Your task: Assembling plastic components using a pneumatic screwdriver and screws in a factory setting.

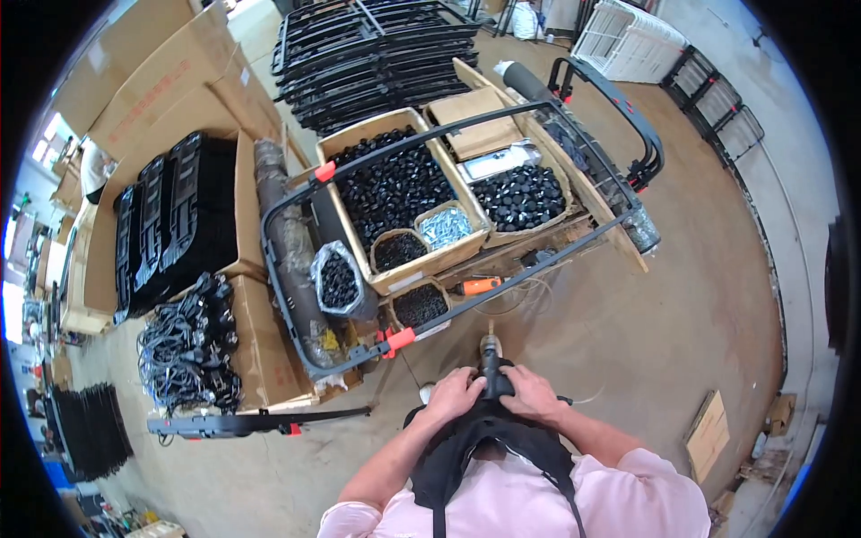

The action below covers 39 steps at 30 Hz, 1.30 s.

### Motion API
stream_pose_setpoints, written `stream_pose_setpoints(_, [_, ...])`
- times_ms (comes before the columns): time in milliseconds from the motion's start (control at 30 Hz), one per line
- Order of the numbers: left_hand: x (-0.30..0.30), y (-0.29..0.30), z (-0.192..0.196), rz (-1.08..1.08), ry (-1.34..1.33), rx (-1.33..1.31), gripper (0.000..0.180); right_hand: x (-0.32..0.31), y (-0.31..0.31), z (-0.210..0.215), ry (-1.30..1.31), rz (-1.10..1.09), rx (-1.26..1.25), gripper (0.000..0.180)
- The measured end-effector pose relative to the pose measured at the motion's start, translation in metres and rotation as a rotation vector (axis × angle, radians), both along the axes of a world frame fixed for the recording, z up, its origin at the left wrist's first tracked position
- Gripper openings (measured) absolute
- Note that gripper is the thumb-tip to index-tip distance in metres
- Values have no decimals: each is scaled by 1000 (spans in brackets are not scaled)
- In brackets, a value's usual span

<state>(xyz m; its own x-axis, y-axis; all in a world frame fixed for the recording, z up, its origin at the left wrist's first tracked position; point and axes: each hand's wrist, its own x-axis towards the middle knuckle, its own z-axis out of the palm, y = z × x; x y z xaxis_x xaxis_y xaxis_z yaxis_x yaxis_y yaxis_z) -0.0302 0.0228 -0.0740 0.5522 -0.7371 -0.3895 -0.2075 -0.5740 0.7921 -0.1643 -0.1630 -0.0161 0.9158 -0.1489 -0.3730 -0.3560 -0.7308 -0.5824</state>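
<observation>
Left hand and right hand on black gear, grip I cannot tell, orange tool at bench's near edge

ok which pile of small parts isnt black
The silver pile, in the near right corner of the large tan box. Its pieces are shiny and pale; the small pile just left of it and the other piles are black.

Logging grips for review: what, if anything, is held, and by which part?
Cannot tell: left hand and right hand touch a dark thing; any grip is unclear.
</observation>
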Motion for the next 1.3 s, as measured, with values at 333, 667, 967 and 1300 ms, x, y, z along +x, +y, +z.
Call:
stream_pose_setpoints(333, [123,-201,59,-17,-389,-350,18,34,-212,-52,-28,-667,-103,65])
stream_pose_setpoints(667, [258,-358,-24,-257,-800,244,39,112,-408,-156,-8,-556,-176,73])
stream_pose_setpoints(967, [286,-396,20,8,-193,-11,39,83,-432,-152,77,-220,-348,49])
stream_pose_setpoints(1300, [377,-526,38,442,723,-484,37,227,-435,-7,-287,-58,119,17])
